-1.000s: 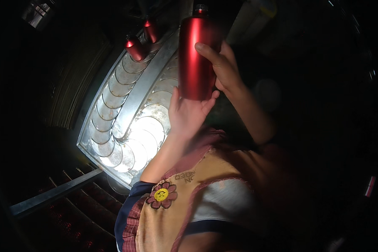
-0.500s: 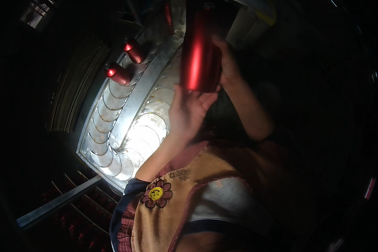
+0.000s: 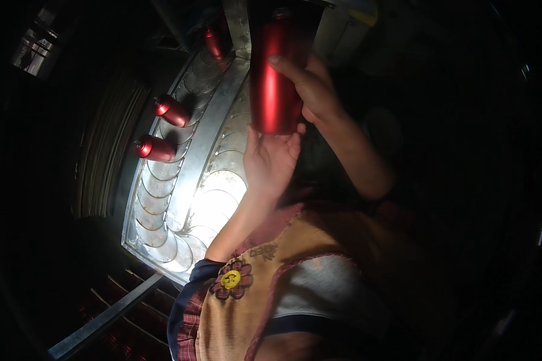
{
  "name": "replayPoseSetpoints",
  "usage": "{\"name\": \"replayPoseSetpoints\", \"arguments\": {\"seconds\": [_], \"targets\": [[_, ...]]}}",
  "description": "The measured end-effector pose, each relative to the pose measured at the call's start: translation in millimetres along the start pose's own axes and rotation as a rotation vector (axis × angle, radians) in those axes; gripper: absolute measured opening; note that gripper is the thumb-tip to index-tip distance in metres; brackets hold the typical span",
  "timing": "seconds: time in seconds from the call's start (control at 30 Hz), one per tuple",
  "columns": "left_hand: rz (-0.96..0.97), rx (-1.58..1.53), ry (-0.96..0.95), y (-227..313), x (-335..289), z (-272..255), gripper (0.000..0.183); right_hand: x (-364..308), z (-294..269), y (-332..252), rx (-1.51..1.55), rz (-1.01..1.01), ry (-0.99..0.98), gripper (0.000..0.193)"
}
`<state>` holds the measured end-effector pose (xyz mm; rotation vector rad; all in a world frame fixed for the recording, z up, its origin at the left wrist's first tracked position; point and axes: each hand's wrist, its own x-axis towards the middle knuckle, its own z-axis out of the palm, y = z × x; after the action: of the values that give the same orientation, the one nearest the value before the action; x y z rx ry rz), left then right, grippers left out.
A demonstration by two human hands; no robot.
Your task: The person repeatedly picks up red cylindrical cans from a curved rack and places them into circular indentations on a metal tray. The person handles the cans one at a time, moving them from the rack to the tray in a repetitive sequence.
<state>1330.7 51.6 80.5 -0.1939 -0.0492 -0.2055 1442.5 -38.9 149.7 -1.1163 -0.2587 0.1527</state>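
Note:
A shiny red metal bottle (image 3: 271, 90) with a narrow neck at its top stands upright between my hands. From below, my left hand (image 3: 271, 159) supports its base, palm up with the fingertips against the lower edge. My right hand (image 3: 312, 87) is wrapped round its right side, the thumb lying across the front. To the left, smaller-looking red bottles stand on a conveyor of overlapping metal plates (image 3: 153, 204): one nearer bottle (image 3: 156, 148), another just beyond it (image 3: 173, 112), and a third farther back (image 3: 215, 45).
A metal divider strip (image 3: 208, 129) runs along the conveyor's middle, and bright light glares off the plates beside my left forearm. A stack of thin sheets (image 3: 105, 156) stands at far left. Below it, a metal bar (image 3: 105, 316) crosses above dim racks with red objects. The right side is dark.
The conveyor bottles have shifted nearer and to the left, and the third one shows more fully. My right thumb has come round onto the front of the held bottle.

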Motion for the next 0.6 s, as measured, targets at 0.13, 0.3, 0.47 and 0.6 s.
{"name": "replayPoseSetpoints", "arguments": {"seconds": [0.13, 0.3, 0.47, 0.6], "targets": [[-0.056, -0.052, -0.08, 6, 30, -11, 0.052, 27, -10, 2, -0.059, -0.026, 0.006, 0.065], [-0.006, 0.111, 0.011, 3, 96, -14, 0.051, 81, -45, -10, -0.035, -0.106, 0.009, 0.069], [-0.101, 0.456, -0.057, 14, 86, -4, 0.069, 110, -90, -75, -0.181, -0.331, 0.158, 0.085], [0.101, 0.741, 0.289, 40, 66, 4, 0.055, 190, -128, -154, -0.342, -0.78, 0.224, 0.084]]}}
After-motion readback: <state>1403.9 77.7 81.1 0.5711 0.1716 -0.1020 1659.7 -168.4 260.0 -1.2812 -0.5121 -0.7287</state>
